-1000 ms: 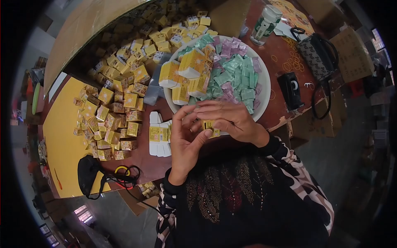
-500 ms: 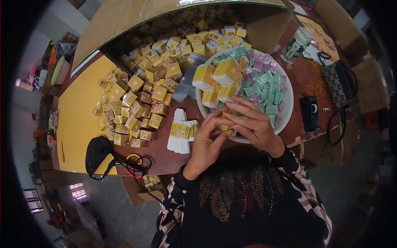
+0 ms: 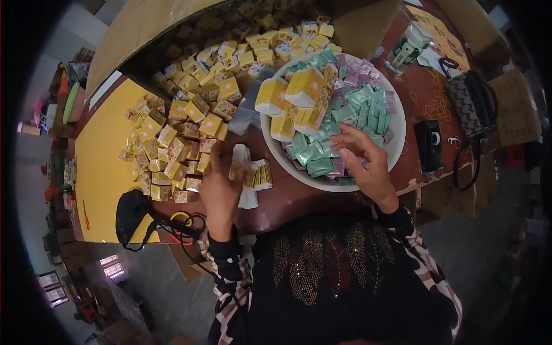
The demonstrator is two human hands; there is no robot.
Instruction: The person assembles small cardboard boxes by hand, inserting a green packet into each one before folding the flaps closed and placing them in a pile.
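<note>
My left hand (image 3: 221,187) is between the heap of small yellow boxes (image 3: 187,149) and a stack of flat, unfolded cartons (image 3: 262,175), partly covering the cartons. Its visible fingers look apart, slightly blurred, with no object seen in them. Over the near right side of a white bowl (image 3: 275,150) hangs my right hand (image 3: 368,167), open, thumb and fingers spread. Green sachets (image 3: 359,106) and purple sachets (image 3: 359,73) fill the bowl. Bundles of flat yellow cartons (image 3: 305,89) rest on the sachets at the bowl's left.
A large cardboard box (image 3: 167,29) holding many small yellow boxes stands behind. To the right are a jar (image 3: 407,50), rubber bands (image 3: 441,109), a tape dispenser (image 3: 428,146) and a patterned bag (image 3: 468,112). A black mask (image 3: 133,214) and scissors (image 3: 181,219) lie front left.
My hands have parted from in front of the bowl. The left moved left to the cartons and box heap; the right moved right over the sachets. The small yellow box between them is no longer there.
</note>
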